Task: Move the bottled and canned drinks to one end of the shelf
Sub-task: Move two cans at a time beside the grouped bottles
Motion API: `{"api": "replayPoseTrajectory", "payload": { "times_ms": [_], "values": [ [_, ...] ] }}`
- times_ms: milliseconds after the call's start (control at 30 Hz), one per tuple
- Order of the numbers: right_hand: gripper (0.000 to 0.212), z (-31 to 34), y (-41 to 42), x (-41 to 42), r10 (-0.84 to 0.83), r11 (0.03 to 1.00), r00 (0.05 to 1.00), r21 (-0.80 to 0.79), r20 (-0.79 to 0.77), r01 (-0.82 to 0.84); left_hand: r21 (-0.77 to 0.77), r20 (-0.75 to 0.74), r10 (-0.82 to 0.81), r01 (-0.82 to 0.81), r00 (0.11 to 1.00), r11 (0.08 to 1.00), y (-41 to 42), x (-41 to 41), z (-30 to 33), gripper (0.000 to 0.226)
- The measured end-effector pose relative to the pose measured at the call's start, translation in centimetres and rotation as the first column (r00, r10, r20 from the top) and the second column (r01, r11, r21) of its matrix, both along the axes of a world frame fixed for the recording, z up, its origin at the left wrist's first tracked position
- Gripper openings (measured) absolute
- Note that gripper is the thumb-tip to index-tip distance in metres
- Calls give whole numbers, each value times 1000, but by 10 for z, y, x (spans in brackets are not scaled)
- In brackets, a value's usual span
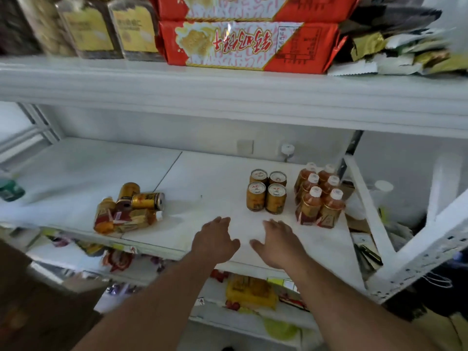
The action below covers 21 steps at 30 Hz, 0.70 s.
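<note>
Several upright tea bottles with white caps stand in two rows at the right end of the white middle shelf. Just left of them stands a square group of orange cans, upright. Further left lies a loose heap of gold cans and bottles, most on their sides. My left hand and my right hand hover over the shelf's front edge, palms down, fingers spread, holding nothing, in front of the upright cans and apart from them.
A green-capped item sits at the shelf's far left. The upper shelf carries red biscuit packs and bagged goods. Snack packets fill the lower shelf. A white slotted upright slants at the right, and a cardboard box is low left.
</note>
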State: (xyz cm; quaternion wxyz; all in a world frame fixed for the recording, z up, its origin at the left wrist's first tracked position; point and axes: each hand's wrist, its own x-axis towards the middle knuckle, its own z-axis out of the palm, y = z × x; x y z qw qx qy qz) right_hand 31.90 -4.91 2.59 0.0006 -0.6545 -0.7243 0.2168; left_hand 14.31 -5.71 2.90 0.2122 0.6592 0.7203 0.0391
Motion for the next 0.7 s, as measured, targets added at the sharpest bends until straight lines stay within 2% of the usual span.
{"api": "replayPoseTrajectory", "payload": {
  "times_ms": [267, 500, 700],
  "values": [
    [76, 5, -52, -24, 99, 995, 990, 2, -101, -99, -10, -20, 77, -77, 997, 997, -70, -20, 8, 78],
    [74, 15, -80, -72, 174, 985, 977, 9, -124, -174, 46, 29, 155, -156, 988, 987, -107, -63, 14, 73],
    [67, 19, -99, -131, 154, 988, 974, 4, -169, -156, 41, 119, 206, -212, 971, 976, -133, -120, 18, 65]
  ]
}}
